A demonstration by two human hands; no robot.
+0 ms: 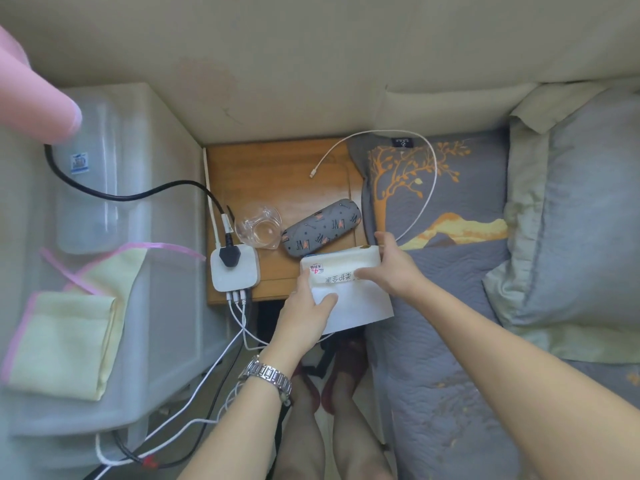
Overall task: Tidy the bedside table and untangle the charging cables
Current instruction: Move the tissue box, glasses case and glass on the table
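A small wooden bedside table (263, 168) stands between plastic drawers and the bed. Both hands hold a white tissue pack (341, 266) over the table's front right corner, with a white sheet (360, 303) hanging under it. My left hand (304, 317) grips the pack's near left side; my right hand (391, 268) grips its right end. On the table lie a grey glasses case (320, 228), a clear glass cup (258, 226) and a white power cube (235, 270) with a black plug. A white charging cable (431, 188) loops from the table onto the bed.
Translucent plastic drawers (114, 237) with yellow cloths (65, 337) stand at left. A black cord (114, 194) crosses them. Several white cables (214, 368) trail from the cube to the floor. The grey bed with a pillow (588, 220) fills the right. My legs are below.
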